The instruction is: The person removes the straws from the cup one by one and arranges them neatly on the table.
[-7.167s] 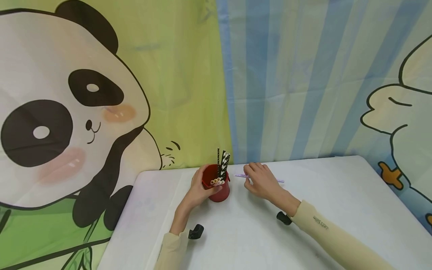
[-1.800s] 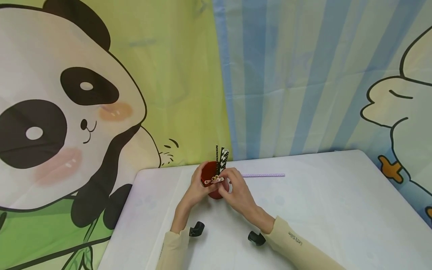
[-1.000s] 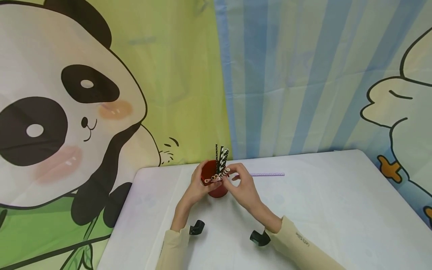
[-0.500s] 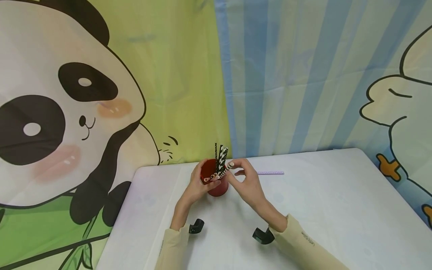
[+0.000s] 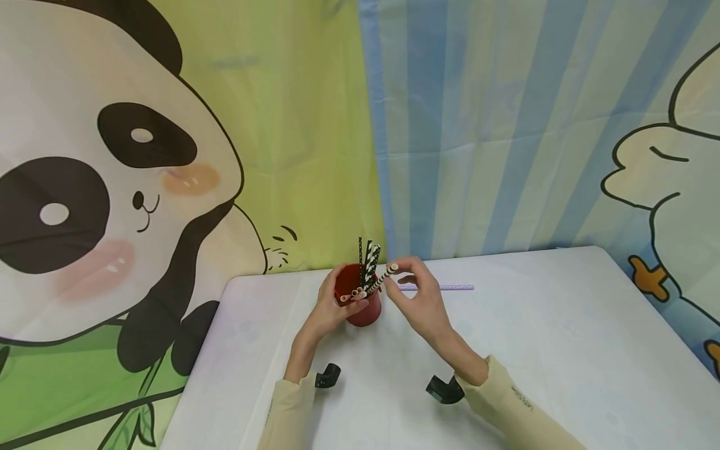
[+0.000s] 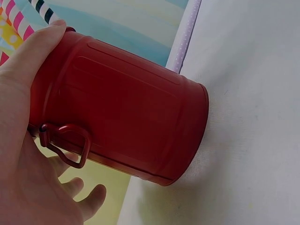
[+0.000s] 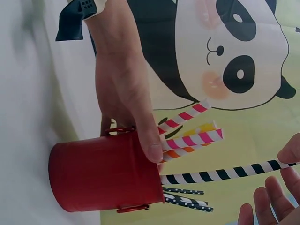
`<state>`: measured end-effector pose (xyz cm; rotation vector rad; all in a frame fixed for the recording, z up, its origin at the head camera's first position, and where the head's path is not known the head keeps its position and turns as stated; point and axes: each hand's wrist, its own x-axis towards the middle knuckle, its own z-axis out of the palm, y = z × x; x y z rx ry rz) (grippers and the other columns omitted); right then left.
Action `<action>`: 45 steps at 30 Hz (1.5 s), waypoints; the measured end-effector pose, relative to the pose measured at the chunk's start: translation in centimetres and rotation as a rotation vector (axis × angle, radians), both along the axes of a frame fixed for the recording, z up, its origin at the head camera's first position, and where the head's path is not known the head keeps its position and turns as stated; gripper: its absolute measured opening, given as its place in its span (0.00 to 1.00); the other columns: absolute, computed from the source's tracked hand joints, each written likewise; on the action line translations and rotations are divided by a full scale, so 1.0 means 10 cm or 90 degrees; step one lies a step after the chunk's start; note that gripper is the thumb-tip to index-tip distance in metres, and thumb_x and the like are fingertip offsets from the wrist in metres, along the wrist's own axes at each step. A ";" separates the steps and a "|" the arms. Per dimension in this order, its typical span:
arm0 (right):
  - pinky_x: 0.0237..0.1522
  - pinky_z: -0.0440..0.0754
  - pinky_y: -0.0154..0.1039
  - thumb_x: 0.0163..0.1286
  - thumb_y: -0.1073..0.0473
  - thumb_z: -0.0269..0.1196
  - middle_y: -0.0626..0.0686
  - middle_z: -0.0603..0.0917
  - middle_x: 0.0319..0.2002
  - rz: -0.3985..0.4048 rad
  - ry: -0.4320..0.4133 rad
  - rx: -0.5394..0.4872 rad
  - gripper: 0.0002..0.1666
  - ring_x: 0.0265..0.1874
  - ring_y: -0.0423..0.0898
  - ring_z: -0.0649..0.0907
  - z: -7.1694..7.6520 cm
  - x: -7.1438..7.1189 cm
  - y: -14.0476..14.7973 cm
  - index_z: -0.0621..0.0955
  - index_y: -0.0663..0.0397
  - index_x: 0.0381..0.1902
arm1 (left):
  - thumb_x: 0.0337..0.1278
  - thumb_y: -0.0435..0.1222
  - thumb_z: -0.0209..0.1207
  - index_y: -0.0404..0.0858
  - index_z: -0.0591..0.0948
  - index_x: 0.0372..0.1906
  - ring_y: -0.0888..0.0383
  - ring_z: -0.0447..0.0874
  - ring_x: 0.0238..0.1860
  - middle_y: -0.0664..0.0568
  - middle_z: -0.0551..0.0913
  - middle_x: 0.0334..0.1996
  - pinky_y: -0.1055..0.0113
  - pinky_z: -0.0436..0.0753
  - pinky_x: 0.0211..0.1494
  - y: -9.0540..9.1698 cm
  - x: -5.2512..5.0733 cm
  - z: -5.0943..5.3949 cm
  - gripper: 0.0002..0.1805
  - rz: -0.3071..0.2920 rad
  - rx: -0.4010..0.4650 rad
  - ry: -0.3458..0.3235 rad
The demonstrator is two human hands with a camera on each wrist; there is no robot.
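A small red metal bucket [image 5: 365,314] with side handles [image 6: 70,145] stands upright near the table's back edge. My left hand [image 5: 326,312] grips its rim, thumb along the near side. My right hand [image 5: 419,303] pinches the top end of a black-and-white striped straw [image 7: 225,173], which slants up to the right, its lower end hidden in the bucket. Dotted and patterned black straws [image 7: 187,202] and pink, orange and yellow patterned straws [image 7: 192,138] also poke out. Behind my right hand, a lavender dotted straw [image 5: 455,287] lies on the table.
Black wrist-camera mounts [image 5: 328,376] stick out from both sleeves. The white tabletop [image 5: 534,344] ends at the back against a panda-print cloth [image 5: 304,156] and a blue striped cloth [image 5: 484,144].
Earlier my right hand held the lavender straw; it let that go on the table, moved to the bucket, pinched the striped straw and drew it up and right. My left hand keeps its grip.
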<state>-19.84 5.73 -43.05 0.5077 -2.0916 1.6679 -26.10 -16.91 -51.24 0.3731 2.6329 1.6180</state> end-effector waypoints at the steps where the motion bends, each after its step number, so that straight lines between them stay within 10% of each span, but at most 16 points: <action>1: 0.51 0.83 0.53 0.68 0.67 0.65 0.52 0.82 0.48 0.003 0.002 -0.005 0.12 0.49 0.47 0.80 0.01 0.00 0.01 0.79 0.56 0.48 | 0.46 0.48 0.75 0.57 0.56 0.76 0.49 0.60 0.72 0.50 0.65 0.71 0.41 0.68 0.72 0.00 0.00 0.00 0.54 0.001 -0.001 0.000; 28: 0.55 0.80 0.33 0.67 0.72 0.63 0.51 0.81 0.48 0.048 0.012 -0.122 0.12 0.50 0.42 0.81 0.36 0.13 0.24 0.78 0.65 0.48 | 0.46 0.47 0.76 0.54 0.56 0.77 0.48 0.61 0.73 0.48 0.63 0.72 0.42 0.69 0.72 0.01 0.00 0.01 0.54 0.002 0.011 -0.008; 45: 0.51 0.78 0.43 0.64 0.64 0.63 0.42 0.79 0.41 0.039 -0.003 0.228 0.09 0.46 0.40 0.76 0.10 0.04 0.30 0.77 0.46 0.40 | 0.49 0.42 0.75 0.46 0.55 0.78 0.46 0.63 0.71 0.45 0.64 0.71 0.43 0.69 0.72 0.03 0.05 0.11 0.54 -0.021 0.025 0.002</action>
